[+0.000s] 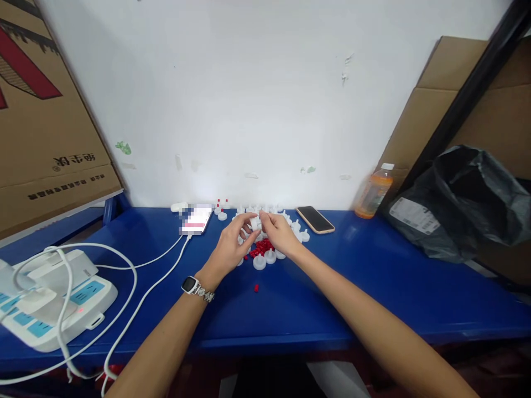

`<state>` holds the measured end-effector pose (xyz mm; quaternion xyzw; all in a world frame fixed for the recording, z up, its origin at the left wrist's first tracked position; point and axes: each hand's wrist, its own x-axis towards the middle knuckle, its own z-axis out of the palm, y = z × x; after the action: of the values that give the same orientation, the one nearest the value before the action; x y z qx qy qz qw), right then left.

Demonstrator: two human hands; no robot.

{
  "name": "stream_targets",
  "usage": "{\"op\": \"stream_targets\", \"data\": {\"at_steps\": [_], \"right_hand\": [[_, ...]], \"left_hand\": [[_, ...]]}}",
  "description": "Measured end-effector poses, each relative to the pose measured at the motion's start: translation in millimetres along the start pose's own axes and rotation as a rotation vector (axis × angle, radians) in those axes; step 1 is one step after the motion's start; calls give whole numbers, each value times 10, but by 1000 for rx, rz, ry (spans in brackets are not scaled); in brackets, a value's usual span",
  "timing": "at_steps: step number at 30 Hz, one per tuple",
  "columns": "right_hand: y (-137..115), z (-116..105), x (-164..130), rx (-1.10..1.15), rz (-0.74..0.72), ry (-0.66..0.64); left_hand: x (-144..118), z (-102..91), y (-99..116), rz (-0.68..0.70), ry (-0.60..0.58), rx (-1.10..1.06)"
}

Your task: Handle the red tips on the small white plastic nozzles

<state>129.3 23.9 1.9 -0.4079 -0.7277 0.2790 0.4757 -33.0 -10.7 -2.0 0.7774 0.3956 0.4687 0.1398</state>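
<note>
Above a blue bench (357,287), the left hand (237,237) pinches a white plastic cap (255,224), probably light, stiff, slick and best held by its rim; the right hand (279,229) meets it, its grip too hidden to tell.

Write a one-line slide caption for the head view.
Left hand and right hand meet at a white plastic piece near small red pieces on a blue table.
</note>
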Motion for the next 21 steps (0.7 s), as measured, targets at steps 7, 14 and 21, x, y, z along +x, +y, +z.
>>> {"op": "stream_targets", "data": {"at_steps": [7,14,21], "right_hand": [[-96,-67,11,-33,-35,59],[52,-373,3,-256,-23,25],[-12,-320,-55,-356,-84,-113]], "left_hand": [[31,42,-25,-132,28,-201],[71,-215,-278,-200,176,-206],[11,-163,-251,-166,-21,7]]}}
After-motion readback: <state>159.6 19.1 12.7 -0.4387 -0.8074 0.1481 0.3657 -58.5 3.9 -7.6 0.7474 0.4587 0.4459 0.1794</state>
